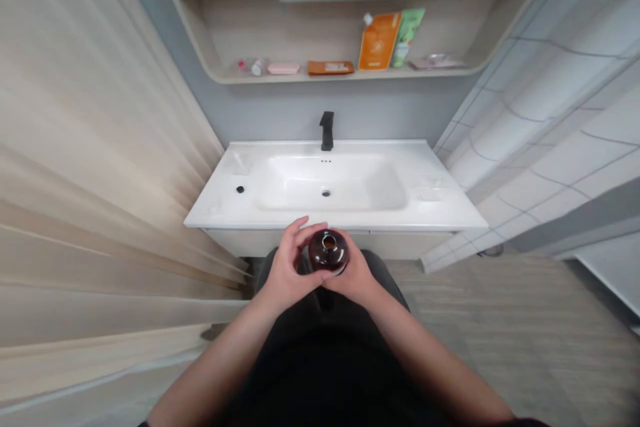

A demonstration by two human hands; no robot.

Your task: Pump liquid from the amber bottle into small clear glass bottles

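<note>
Brown bottle [327, 255] between 2 hands, just short of sink counter [450, 210]. Uncapped mouth points up; long axis roughly upright, seen nearly end-on. Contents: cannot tell.
Left hand [290, 263] half-curled, thumb and fingers loosely about bottle's left side; right hand [354, 271] closed around its right.
Beyond hands: basin [395, 187] with drain [326, 193], black tap [327, 130]. Farther, above hands: shelf [280, 79] holding orange pouch [379, 43], green tube [406, 40].
</note>
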